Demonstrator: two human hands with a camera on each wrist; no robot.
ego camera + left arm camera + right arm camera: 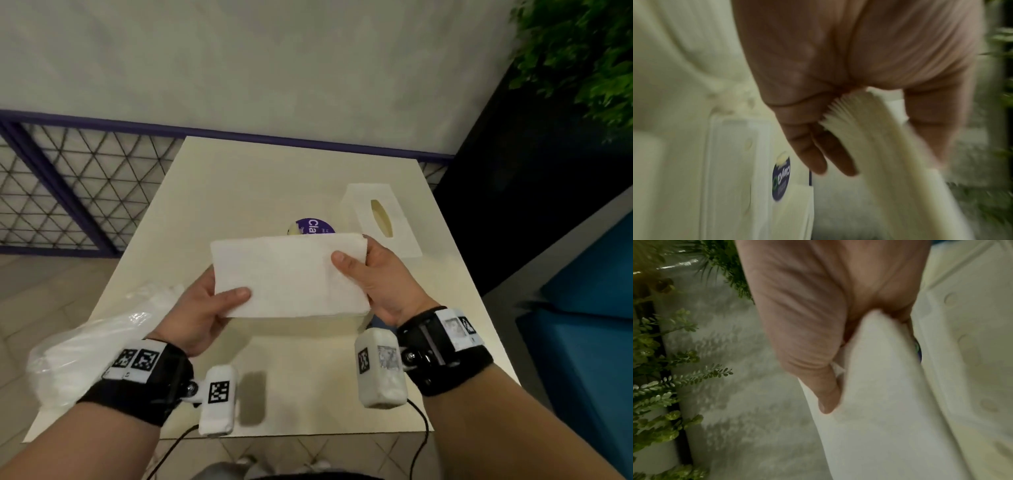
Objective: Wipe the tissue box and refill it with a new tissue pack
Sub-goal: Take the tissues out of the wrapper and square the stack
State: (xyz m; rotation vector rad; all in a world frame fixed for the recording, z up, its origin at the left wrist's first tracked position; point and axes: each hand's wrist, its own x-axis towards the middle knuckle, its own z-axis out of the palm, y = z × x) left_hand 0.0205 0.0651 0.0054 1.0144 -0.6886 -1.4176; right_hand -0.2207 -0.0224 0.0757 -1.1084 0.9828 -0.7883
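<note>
purple sticker (pixel 314 226) half hidden behind tissue stack (pixel 289 275), wrist views blurred

I count one white tissue stack (pixel 289 274), one white rectangular tissue box (pixel 383 219), one crumpled clear plastic wrapper (pixel 92 342), two hands.

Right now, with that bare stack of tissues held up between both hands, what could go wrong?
1. The tissue stack has no wrapper; the left hand and right hand pinch only its ends, so the middle could sag or sheets fan out.
2. The tissue box lies slot-up on the table, closed side showing; it probably needs turning over, awkward with both hands full.
3. The plastic wrapper overhangs the table's left edge and might slip off.
</note>
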